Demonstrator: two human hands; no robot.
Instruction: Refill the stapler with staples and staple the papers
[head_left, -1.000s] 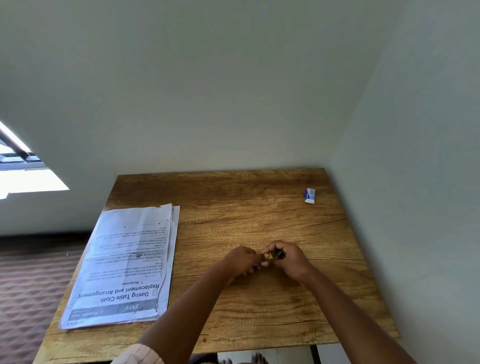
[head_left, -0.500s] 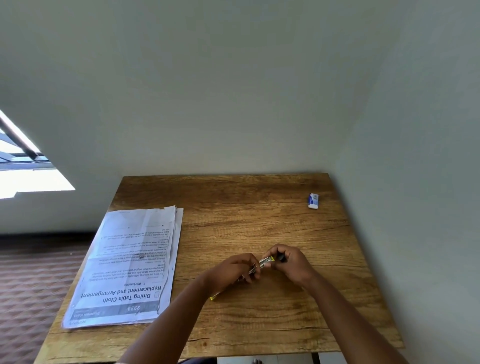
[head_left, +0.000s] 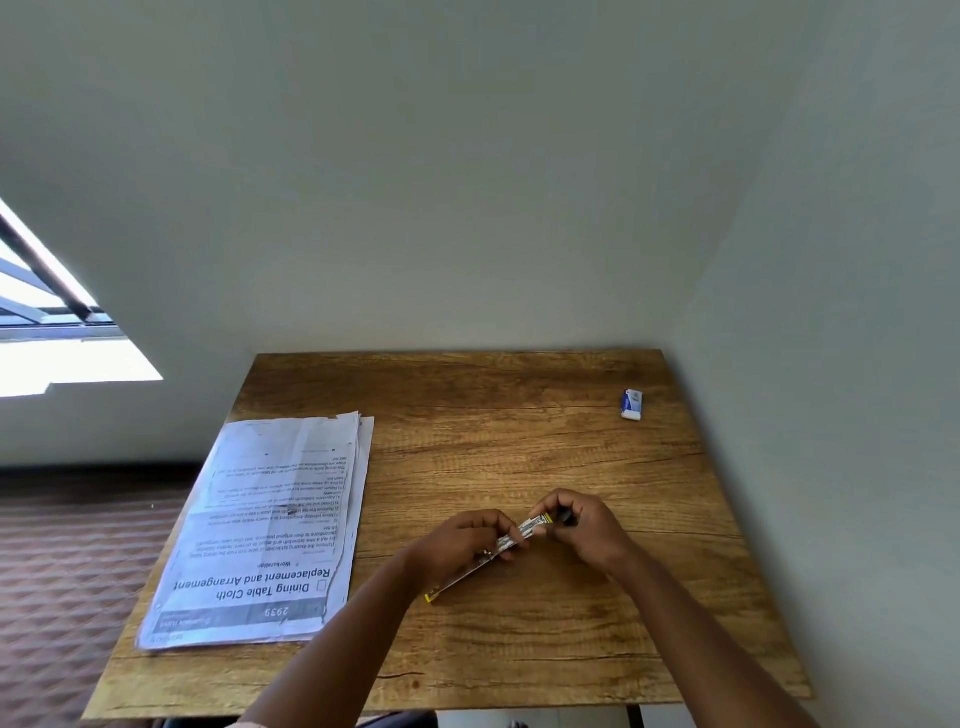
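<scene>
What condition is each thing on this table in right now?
stapler: opened out long, held in both hands
left hand: gripping the stapler
right hand: gripping its far end
papers: creased stack, lying flat, untouched
small box: lying alone by the wall

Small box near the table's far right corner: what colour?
Blue and white box, head view.

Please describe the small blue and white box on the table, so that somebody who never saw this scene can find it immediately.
Start at the wooden table and look to its far right corner, next to the wall. The small blue and white box lies there alone, well away from both hands and from the stack of papers on the left side. Nothing else on the table is blue.
</scene>
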